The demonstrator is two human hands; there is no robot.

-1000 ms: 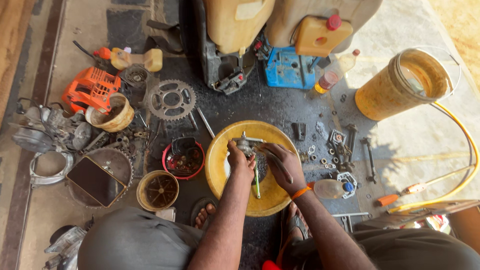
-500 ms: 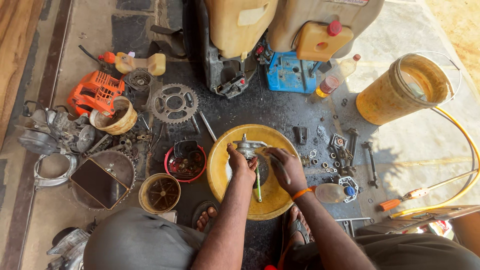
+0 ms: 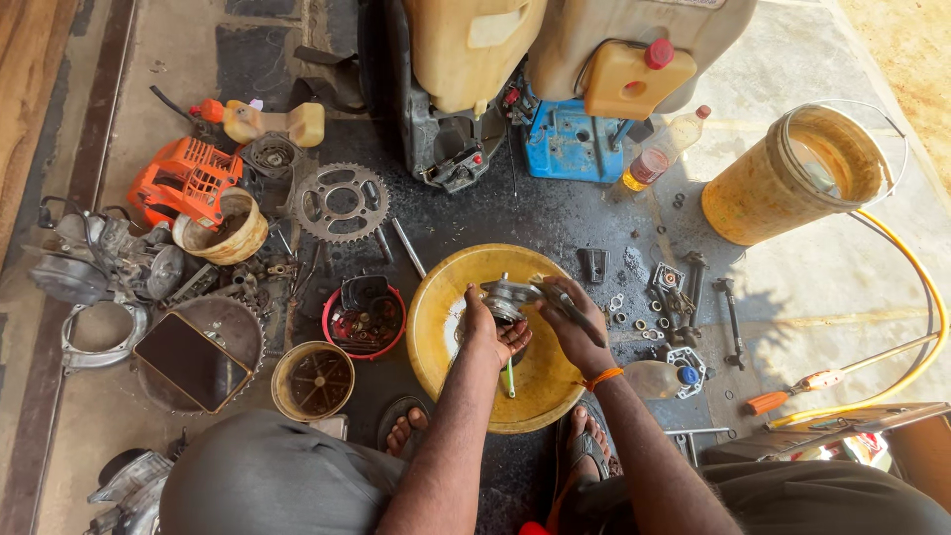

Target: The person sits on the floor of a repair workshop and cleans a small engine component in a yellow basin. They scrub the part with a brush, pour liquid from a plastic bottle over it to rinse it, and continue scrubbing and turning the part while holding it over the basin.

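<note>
Nearest, the left hand [image 3: 487, 332] cups a small grey metal engine part [image 3: 507, 295] from below, fingers curled round it, while the right hand [image 3: 575, 322] grips a dark tool [image 3: 557, 294] laid against the part's right side. Both hover over the yellow basin [image 3: 441, 307] on the oily floor. If the tool slips off the greasy metal, it could jab the left palm, or the part could drop. Beyond lie a sprocket [image 3: 342, 202] and a yellow bucket [image 3: 763, 203].
</note>
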